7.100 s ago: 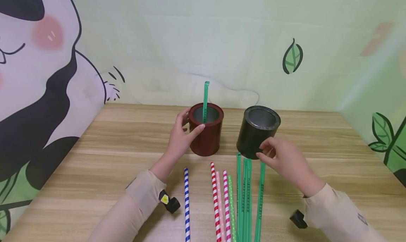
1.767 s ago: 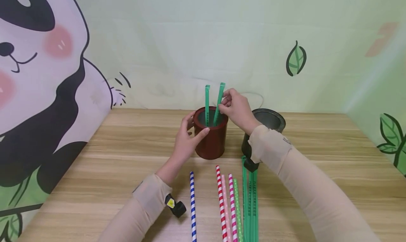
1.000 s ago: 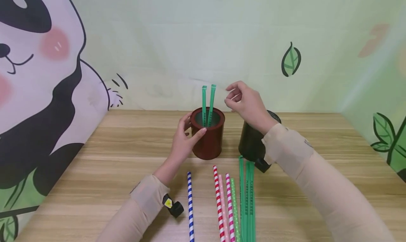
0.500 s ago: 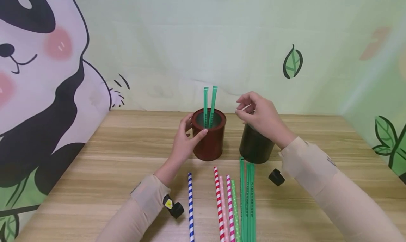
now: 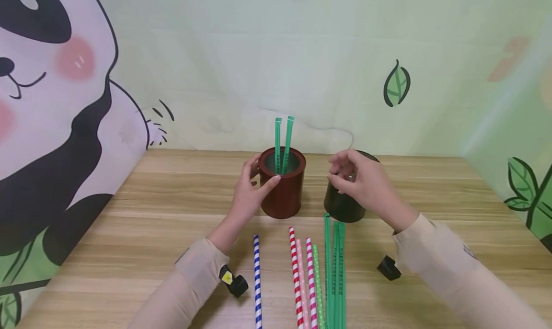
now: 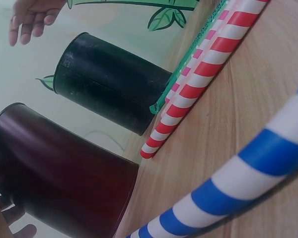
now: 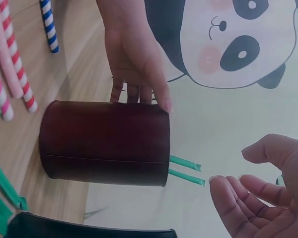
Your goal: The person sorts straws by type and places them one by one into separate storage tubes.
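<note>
My left hand [image 5: 247,195] holds the dark red can [image 5: 282,197] from its left side, thumb near the front rim. Two green wrapped straws [image 5: 288,135] stand in that can, leaning slightly apart. To the right is a black can [image 5: 342,205], its mouth partly hidden behind my right hand [image 5: 366,183]. That hand hovers in the air with loosely bent fingers. In the right wrist view, nothing lies between its thumb and fingers [image 7: 228,198]. Several more green wrapped straws [image 5: 336,271] lie on the table in front of the black can.
A blue-striped straw [image 5: 257,281] lies apart at the left. Between it and the green ones are a red-striped straw [image 5: 295,276], a pale pink dotted one [image 5: 303,281], a magenta-striped one [image 5: 311,281] and a light green dotted one [image 5: 318,281]. A printed backdrop [image 5: 224,80] stands behind the wooden table [image 5: 181,175].
A second green straw has gone into the dark red can. My right hand let go of it, then moved right and down toward the black can. My left hand has stayed on the red can.
</note>
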`<state>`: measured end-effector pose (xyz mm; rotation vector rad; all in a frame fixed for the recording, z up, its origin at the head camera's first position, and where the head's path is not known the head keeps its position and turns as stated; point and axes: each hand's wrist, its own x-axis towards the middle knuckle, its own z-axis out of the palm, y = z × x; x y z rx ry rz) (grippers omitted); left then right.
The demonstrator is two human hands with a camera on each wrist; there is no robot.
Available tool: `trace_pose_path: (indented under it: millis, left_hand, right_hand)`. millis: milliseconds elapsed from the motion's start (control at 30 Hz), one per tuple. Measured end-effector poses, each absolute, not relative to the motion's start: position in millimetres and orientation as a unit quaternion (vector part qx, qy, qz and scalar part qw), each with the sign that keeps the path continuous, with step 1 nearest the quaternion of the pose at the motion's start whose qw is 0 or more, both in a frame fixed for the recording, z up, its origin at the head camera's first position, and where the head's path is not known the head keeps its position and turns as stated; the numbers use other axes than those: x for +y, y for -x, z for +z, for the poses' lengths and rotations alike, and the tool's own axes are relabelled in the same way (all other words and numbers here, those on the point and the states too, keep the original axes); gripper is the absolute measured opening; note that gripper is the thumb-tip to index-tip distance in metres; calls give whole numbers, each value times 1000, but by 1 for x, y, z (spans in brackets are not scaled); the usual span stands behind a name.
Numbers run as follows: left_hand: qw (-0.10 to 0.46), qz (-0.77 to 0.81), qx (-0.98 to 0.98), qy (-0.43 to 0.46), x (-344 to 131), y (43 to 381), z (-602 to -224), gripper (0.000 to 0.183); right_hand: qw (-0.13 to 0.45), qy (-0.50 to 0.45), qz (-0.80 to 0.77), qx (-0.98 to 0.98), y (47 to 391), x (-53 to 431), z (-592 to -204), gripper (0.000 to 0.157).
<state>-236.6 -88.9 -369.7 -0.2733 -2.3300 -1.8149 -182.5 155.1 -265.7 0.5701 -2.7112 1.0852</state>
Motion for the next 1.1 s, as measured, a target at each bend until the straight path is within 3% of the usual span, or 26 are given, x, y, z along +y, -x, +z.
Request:
trace_pose_path:
  millis: [600, 1100]
  left_hand:
    - [84, -614, -779, 95, -87, 233, -368, 72]
    - [85, -609, -783, 92, -89, 236, -369, 71]
  right_hand:
    - [45, -179, 353, -917, 151, 171, -298, 26]
    - [-32, -162, 343, -925, 142, 179, -331, 26]
